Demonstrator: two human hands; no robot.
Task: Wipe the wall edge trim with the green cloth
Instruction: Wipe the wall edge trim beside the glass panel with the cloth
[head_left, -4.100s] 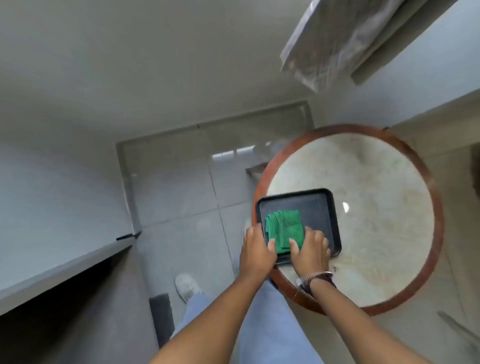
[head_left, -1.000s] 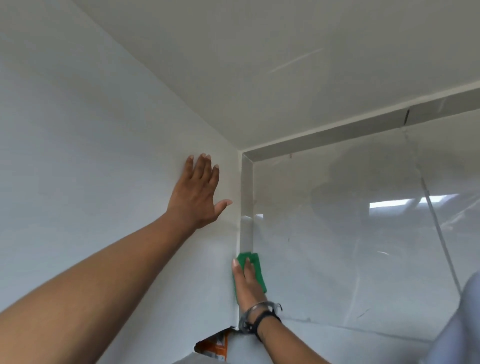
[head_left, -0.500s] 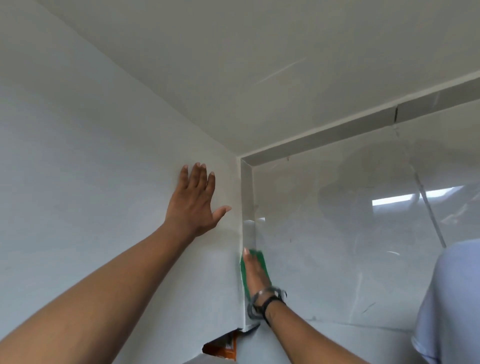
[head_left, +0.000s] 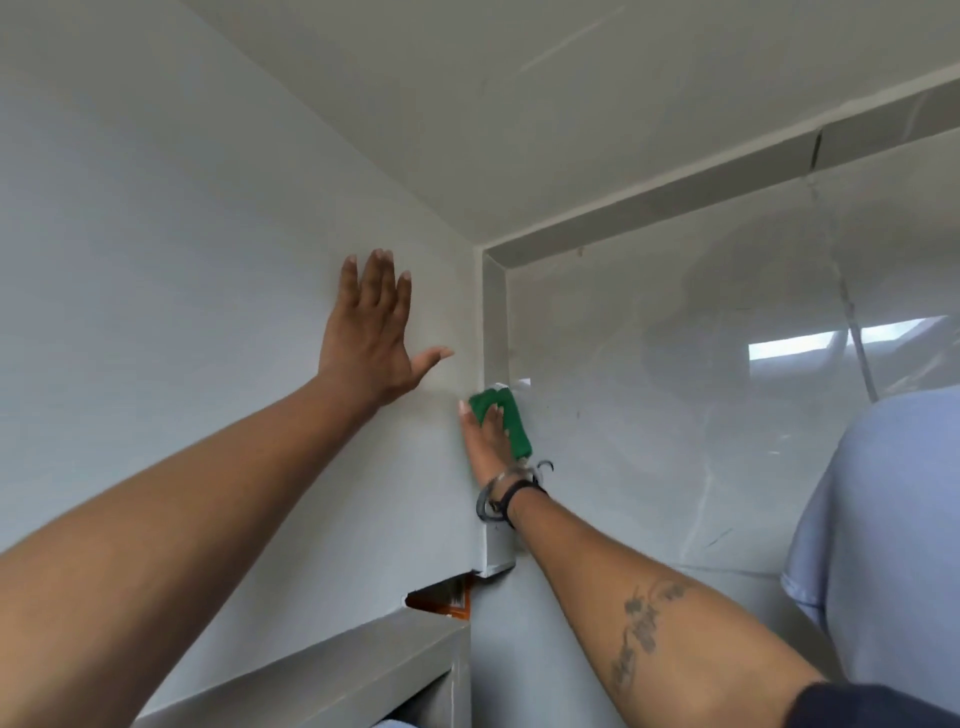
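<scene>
A grey vertical edge trim (head_left: 494, 317) runs down the corner of the pale wall (head_left: 182, 249), beside glossy tiles. My right hand (head_left: 484, 435) presses the folded green cloth (head_left: 506, 420) flat against this trim, about halfway down its visible length. The cloth shows above and to the right of my fingers. My left hand (head_left: 375, 338) lies flat on the wall left of the trim, fingers spread and pointing up, holding nothing. A watch and a dark band sit on my right wrist.
A second grey trim strip (head_left: 727, 192) runs along the top of the glossy tiles (head_left: 675, 415) to the right. Below the wall's lower end is a grey ledge (head_left: 332, 670) and an orange gap (head_left: 441, 600). My pale blue trouser leg (head_left: 883, 545) fills the right edge.
My right hand has slid the green cloth up the vertical trim since half a second ago. The left hand stays flat on the wall. Four seconds ago both hands held the cloth at a tray.
</scene>
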